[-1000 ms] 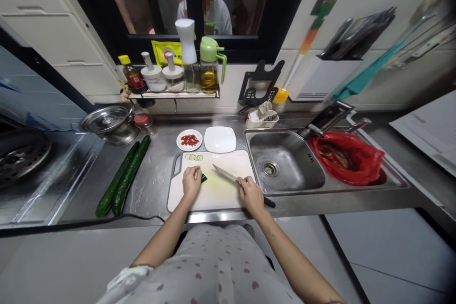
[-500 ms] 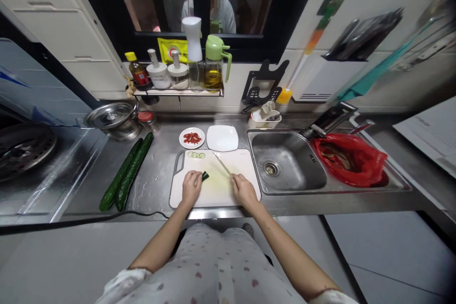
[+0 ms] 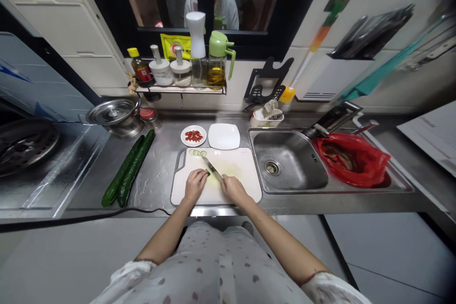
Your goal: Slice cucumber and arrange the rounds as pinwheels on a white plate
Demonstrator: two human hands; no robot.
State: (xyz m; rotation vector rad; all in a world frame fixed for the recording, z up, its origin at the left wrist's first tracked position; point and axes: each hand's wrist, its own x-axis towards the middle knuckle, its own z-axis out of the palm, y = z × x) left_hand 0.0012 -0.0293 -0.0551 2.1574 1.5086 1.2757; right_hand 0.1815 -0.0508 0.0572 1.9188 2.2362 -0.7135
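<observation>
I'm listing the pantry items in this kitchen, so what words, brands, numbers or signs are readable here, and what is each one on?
No text can be read with certainty.
Yellow packet: printing too small and partly covered.
Yellow-capped bottle: label too small to read.
White flat thing at far right: line of print, too blurred.
</observation>
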